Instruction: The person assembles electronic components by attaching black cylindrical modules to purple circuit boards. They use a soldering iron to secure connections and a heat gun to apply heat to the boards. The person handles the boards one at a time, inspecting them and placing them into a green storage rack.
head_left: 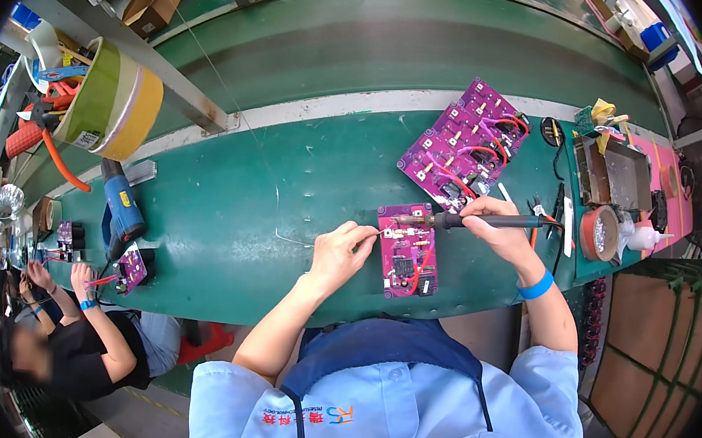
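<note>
I observe the right grip closed on a dark-handled soldering iron, its metal end over the far part of a purple rectangular circuit board. The board lies near the near edge of the green counter. My left grip is narrow, fingertips at the board's left edge; I cannot tell what they pinch.

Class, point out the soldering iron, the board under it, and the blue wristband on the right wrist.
Soldering iron (450,221): head view, front of the handle.
Board (410,253): head view, near its middle.
Wristband (536,286): head view, its middle.
</note>
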`<state>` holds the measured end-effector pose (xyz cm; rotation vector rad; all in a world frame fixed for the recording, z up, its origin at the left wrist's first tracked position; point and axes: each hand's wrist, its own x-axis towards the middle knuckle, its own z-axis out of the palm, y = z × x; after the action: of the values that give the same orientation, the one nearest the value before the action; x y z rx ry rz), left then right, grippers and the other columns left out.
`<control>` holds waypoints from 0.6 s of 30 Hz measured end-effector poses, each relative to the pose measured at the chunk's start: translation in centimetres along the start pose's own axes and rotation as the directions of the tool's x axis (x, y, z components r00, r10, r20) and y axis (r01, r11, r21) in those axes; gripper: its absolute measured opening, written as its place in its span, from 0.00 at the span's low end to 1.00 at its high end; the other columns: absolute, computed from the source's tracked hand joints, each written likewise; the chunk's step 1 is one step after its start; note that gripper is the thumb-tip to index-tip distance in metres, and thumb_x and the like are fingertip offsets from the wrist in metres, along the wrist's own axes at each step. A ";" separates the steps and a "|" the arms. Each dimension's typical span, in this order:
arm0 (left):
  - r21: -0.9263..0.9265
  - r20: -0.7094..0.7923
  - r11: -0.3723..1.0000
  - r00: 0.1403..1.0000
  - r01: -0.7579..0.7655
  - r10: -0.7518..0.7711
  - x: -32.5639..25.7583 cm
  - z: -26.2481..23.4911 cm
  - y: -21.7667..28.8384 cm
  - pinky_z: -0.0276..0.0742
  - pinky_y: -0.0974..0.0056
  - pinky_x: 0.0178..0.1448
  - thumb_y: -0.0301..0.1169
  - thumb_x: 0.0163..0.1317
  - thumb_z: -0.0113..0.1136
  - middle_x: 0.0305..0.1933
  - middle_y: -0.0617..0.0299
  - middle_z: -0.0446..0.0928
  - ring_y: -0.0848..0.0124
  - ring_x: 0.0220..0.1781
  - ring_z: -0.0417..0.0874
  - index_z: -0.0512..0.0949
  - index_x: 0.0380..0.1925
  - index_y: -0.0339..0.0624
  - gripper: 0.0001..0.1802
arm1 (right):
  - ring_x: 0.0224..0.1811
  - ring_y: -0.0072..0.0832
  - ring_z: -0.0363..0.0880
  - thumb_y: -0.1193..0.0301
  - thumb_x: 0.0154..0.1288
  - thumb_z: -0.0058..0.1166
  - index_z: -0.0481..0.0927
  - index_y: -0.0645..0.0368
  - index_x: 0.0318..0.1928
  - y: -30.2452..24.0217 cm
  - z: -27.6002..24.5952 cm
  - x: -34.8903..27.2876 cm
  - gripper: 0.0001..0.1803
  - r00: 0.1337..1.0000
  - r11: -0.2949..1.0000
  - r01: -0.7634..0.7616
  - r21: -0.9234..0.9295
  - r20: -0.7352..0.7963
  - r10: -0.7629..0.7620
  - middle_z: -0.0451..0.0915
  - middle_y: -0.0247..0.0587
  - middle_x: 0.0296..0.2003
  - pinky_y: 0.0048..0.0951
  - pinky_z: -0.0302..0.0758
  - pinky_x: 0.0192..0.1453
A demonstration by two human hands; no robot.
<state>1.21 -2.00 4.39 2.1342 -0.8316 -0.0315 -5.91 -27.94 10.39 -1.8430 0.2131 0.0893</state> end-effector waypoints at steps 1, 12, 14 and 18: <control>-0.001 -0.001 1.000 1.000 -0.002 0.002 0.0 0.1 -0.1 0.69 0.67 0.23 0.25 0.49 0.59 0.21 0.63 0.73 0.71 0.18 0.73 0.78 0.29 0.44 0.05 | 0.23 0.14 0.68 0.73 0.51 0.56 0.77 0.63 0.31 0.1 0.1 0.1 0.07 1.000 0.999 0.023 -0.027 0.004 -0.023 0.74 0.30 0.21 0.18 0.63 0.24; -0.010 -0.011 1.000 1.000 0.019 -0.019 0.4 0.5 0.1 0.69 0.68 0.23 0.24 0.49 0.59 0.21 0.63 0.72 0.71 0.18 0.73 0.78 0.29 0.43 0.05 | 0.23 0.15 0.69 0.74 0.50 0.57 0.77 0.64 0.31 0.1 0.5 -0.2 0.08 0.985 0.982 0.171 -0.077 0.041 -0.169 0.75 0.33 0.22 0.19 0.64 0.24; -0.018 -0.022 0.999 0.999 0.030 -0.030 0.4 0.5 0.1 0.69 0.68 0.23 0.24 0.49 0.59 0.21 0.63 0.72 0.71 0.18 0.73 0.78 0.29 0.43 0.06 | 0.22 0.15 0.69 0.74 0.50 0.56 0.78 0.64 0.31 0.3 0.3 -0.3 0.07 0.994 0.993 0.109 -0.051 0.017 -0.108 0.74 0.32 0.21 0.19 0.64 0.24; -0.023 -0.028 0.998 0.998 0.050 -0.051 0.3 0.0 0.0 0.68 0.68 0.24 0.24 0.49 0.59 0.21 0.63 0.72 0.72 0.18 0.71 0.78 0.29 0.43 0.06 | 0.21 0.14 0.67 0.73 0.51 0.56 0.78 0.63 0.31 0.1 0.5 -0.2 0.07 0.994 0.992 0.106 -0.064 -0.011 -0.107 0.72 0.31 0.19 0.19 0.63 0.23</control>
<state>1.47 -2.19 4.54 2.1297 -0.7571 -0.0365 -6.14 -27.51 10.20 -1.9149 0.1227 0.0084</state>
